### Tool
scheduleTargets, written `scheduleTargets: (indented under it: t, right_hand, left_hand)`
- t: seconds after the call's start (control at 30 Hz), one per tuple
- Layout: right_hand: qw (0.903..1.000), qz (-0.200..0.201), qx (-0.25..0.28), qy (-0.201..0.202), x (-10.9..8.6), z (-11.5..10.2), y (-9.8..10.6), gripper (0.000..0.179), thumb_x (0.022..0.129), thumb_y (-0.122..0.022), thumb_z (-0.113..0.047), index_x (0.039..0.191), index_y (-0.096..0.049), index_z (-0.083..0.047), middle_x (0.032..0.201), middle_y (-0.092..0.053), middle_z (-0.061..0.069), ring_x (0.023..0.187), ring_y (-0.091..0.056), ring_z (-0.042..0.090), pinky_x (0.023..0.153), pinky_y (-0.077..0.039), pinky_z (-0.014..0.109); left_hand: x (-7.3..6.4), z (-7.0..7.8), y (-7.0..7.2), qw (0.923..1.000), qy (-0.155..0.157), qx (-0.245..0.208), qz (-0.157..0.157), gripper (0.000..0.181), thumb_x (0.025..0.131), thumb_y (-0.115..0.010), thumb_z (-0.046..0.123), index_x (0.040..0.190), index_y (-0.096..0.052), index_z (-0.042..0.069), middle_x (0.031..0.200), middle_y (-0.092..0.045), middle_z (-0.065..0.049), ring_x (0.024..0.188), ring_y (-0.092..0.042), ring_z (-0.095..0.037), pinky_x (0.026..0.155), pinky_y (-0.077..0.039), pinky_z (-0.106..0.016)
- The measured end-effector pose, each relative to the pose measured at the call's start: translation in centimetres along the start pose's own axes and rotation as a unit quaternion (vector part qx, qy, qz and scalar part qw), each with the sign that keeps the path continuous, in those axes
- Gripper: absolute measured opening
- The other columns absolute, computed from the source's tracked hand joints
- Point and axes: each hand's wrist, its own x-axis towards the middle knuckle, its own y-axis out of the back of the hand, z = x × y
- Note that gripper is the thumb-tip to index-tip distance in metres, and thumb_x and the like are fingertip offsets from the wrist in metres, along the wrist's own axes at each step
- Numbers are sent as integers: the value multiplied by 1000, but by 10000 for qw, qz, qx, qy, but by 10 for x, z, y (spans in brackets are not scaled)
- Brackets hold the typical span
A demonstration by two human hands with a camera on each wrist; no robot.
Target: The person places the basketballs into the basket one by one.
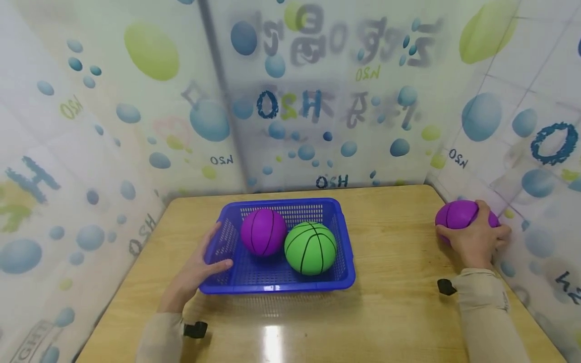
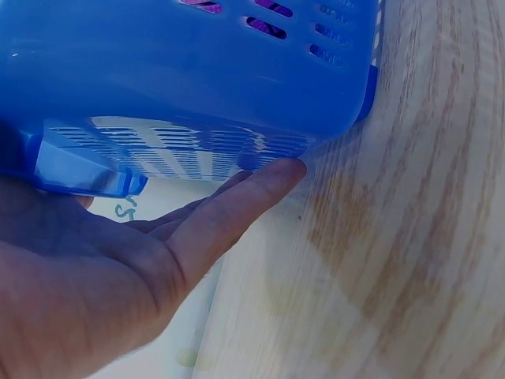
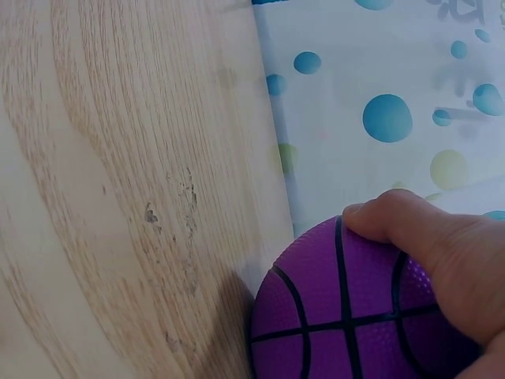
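Observation:
A blue plastic basket (image 1: 277, 288) stands on the table, holding a purple ball (image 1: 263, 232) and a green ball (image 1: 310, 248), both with black basketball lines. My left hand (image 1: 198, 267) holds the basket's left side, its thumb over the rim. In the left wrist view, the fingers of the left hand (image 2: 150, 260) stretch along the basket's outer wall (image 2: 181, 87). Over at the table's right edge, my right hand (image 1: 476, 237) grips another purple ball (image 1: 458, 214), fingers spread over it. The right wrist view shows the thumb pressed on this purple ball (image 3: 323, 292).
The wooden table (image 1: 390, 307) is bounded by a patterned back wall (image 1: 290, 136), a left wall (image 1: 68, 201) and a right wall (image 1: 535, 212). The gripped ball lies close against the right wall. Small black devices (image 1: 196, 330) sit at both wrists.

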Motion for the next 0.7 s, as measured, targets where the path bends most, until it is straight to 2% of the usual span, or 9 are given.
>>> scheduleTargets:
  t: [0.33,0.43,0.53,0.6,0.67,0.7]
  right_hand:
    - [9996,56,190,-214,-5,-1,8,119,90,-91,-31,178,-12,-25,170,6,38,158,0,60,120,-27,87]
    - [9995,33,281,-108,-5,-5,9,119,90,-91,-35,178,-12,-24,170,1,38,159,-8,60,119,-32,86]
    - [9979,-84,610,185,-3,-14,11,119,91,-91,-41,178,-12,-24,175,-7,35,159,-16,58,119,-37,82]
    - [9926,-341,1106,372,0,-25,11,118,92,-91,-43,178,-11,-28,178,-10,30,160,-21,54,113,-53,70]
    - [9814,-677,1727,486,2,-37,11,118,94,-92,-39,177,-8,-33,180,-12,23,159,-24,50,97,-66,52]
    - [9755,-831,1971,511,3,-43,11,118,94,-92,-38,177,-8,-36,181,-11,21,158,-26,48,88,-69,43]
  left_hand:
    - [-2,0,-2,10000,38,-26,-18,114,96,-87,20,180,-12,36,187,-3,-16,168,-7,-54,128,-8,-83]
    - [-3,0,-2,10000,19,-37,-4,114,96,-87,20,180,-13,35,187,-4,-16,168,-8,-54,128,-8,-83]
    - [-3,1,-2,10000,-33,-66,-19,114,95,-88,22,180,-13,35,187,-4,-16,168,-8,-54,128,-8,-83]
    - [-2,2,-2,10000,-58,-74,-14,113,95,-88,23,180,-13,35,187,-4,-16,168,-8,-54,128,-9,-83]
    - [-2,3,-1,10000,-38,-52,-7,114,95,-88,24,180,-13,36,187,-3,-16,168,-7,-54,127,-9,-84]
    - [-2,4,-1,10000,-22,-46,-7,114,95,-88,24,180,-12,37,187,-3,-16,168,-6,-54,127,-9,-84]
